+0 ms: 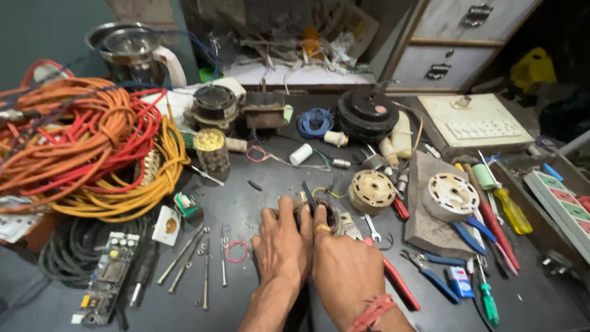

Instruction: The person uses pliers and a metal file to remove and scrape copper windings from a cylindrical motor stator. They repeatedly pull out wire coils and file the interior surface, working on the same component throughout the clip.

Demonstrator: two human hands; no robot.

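Gripping motor core [324,216] between both hands, mid-counter [258,203]. Left hand [281,243] cups core's left side, fingers curled over it; right hand [344,261] clasps right side, ring finger on top. Work looks mid-way: core is stripped of housing, end cap [371,190] lies just right of core, long bolts [190,258] lie well left of core. Pliers [393,276] lie beside right hand.
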